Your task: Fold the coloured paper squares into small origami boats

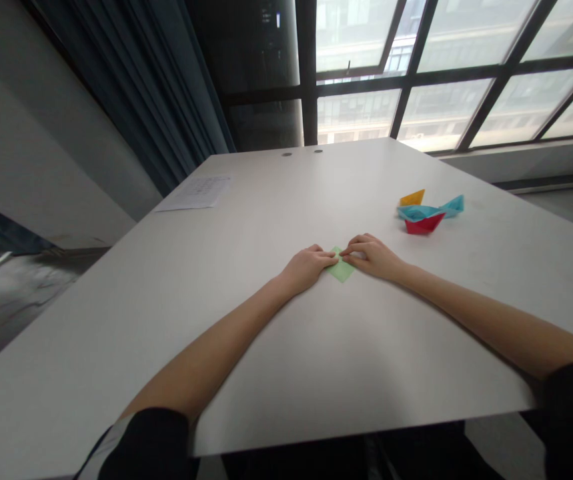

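A small light green sheet of folding paper (341, 272) lies on the table with one corner pointing towards me. My left hand (310, 265) holds its left side down, fingers closed together and thumb on the paper. On the other side my right hand (370, 256) pinches the paper near its upper right edge, fingertips meeting the left hand's. Both hands hide part of the paper, so its folds are hard to make out.
Folded paper boats stand together at the right: yellow (412, 198), blue (431, 211) and red (423, 224). A printed sheet (196, 193) lies at the far left of the white table (266, 373). Two round grommets (287, 155) are near its back edge, before the windows.
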Motion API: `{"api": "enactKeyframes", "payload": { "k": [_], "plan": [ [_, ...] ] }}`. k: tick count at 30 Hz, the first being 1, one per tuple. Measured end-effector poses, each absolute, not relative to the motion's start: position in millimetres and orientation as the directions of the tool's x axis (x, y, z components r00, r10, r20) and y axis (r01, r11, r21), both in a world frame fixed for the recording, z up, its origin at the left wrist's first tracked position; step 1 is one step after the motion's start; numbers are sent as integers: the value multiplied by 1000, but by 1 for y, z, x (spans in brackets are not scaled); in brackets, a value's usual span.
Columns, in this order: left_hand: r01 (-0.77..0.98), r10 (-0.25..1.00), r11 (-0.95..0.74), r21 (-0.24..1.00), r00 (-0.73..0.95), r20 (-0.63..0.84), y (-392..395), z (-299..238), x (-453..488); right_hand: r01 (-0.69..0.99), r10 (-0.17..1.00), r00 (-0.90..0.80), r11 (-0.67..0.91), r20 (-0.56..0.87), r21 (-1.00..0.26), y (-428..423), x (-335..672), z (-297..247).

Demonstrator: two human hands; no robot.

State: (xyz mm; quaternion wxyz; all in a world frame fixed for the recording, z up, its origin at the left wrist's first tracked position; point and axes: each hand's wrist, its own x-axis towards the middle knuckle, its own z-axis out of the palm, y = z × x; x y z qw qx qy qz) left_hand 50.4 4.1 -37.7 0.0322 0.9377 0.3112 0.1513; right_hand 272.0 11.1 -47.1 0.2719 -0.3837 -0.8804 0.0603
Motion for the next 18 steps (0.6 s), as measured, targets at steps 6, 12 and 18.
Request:
{"api": "enactKeyframes", "payload": {
  "k": [6,12,18],
  "plan": [
    [611,637,-771,180,730,249,14,-36,37,622,692,-624,721,364,-304,16,280,-49],
    [584,608,-794,169,759,233,19,-30,27,641,703,-624,710,341,-292,16,282,-51],
    [617,647,-763,193,730,221,12,-26,33,670,723,-604,688,335,-279,15,282,-53]
  ]
}}
